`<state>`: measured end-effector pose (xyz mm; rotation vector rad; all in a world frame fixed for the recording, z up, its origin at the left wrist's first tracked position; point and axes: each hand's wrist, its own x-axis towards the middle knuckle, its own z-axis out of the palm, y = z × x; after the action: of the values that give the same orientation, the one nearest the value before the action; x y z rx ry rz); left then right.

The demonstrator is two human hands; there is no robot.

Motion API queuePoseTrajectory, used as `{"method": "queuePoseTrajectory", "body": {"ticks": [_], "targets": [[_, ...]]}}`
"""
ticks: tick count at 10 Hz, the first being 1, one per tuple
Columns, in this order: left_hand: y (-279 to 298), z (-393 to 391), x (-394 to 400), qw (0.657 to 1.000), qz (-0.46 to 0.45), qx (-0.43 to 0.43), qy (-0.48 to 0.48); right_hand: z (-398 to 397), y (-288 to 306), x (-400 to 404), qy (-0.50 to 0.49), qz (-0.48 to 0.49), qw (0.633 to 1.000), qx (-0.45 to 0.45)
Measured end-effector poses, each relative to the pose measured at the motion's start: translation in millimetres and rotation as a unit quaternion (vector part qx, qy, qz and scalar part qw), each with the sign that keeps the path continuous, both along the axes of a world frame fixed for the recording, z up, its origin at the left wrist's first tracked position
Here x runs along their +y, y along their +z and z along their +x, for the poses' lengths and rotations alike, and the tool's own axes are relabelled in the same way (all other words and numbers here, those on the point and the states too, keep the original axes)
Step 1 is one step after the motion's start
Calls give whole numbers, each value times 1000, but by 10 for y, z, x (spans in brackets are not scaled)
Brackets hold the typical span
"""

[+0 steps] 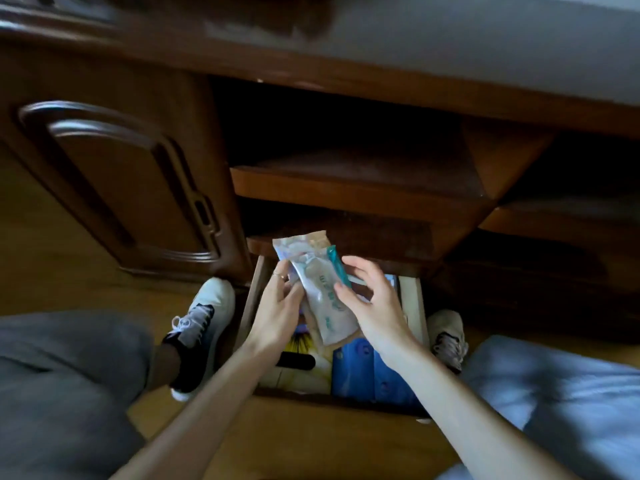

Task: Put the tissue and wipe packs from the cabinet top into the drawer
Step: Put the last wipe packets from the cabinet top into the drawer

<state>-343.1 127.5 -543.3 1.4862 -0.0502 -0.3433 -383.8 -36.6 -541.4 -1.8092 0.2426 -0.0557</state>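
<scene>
Both hands hold a small stack of soft packs over the open drawer (412, 306). The front one is a white wipe pack (323, 299) with teal print; behind it sit a pale patterned pack (294, 245) and a teal-edged pack (336, 263). My left hand (277, 310) grips the stack's left side, thumb on the front. On the right side my right hand (372, 303) pinches it with fingers curled. Inside the drawer lie a blue pack (367, 372) and a yellowish tissue box (298, 362) with a dark slot.
The dark wooden cabinet (114, 174) has a closed door at left and open shelves (346, 181) above the drawer. My shoes (204, 323) rest on the wooden floor on either side of the drawer. A bluish cushion (554, 393) lies at right.
</scene>
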Motion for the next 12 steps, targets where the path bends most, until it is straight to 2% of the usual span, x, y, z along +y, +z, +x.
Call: {"method": "queuePoseTrajectory", "body": {"ticks": [1, 3, 4, 5, 6, 7, 8, 10, 11, 12], "targets": [[-80, -61, 25, 996, -28, 83, -6, -17, -18, 70, -15, 26, 999, 40], [-169, -8, 64, 994, 16, 107, -12, -13, -190, 55, 2, 194, 966, 171], [-190, 115, 181, 978, 44, 194, -57, -33, -316, -101, -5, 214, 950, 226], [-228, 214, 298, 964, 46, 255, -55, -134, -537, -247, 42, 230, 929, 285], [-274, 335, 386, 956, 1, 272, 106, -201, -813, -317, -9, 229, 912, 340], [-293, 430, 468, 946, -23, 272, 173, -102, -1054, -421, -162, 304, 866, 362], [-294, 392, 417, 951, -4, 269, 149, 207, -1235, -557, -279, 362, 825, 331], [-368, 289, 317, 943, 31, 308, 122, 780, -1571, -693, -372, 389, 792, 289], [-438, 317, 354, 936, 45, 323, 131, 897, -1746, -751, -412, 358, 789, 283], [-458, 357, 338, 935, 40, 322, 140, 928, -1816, -822, -384, 422, 773, 277]]}}
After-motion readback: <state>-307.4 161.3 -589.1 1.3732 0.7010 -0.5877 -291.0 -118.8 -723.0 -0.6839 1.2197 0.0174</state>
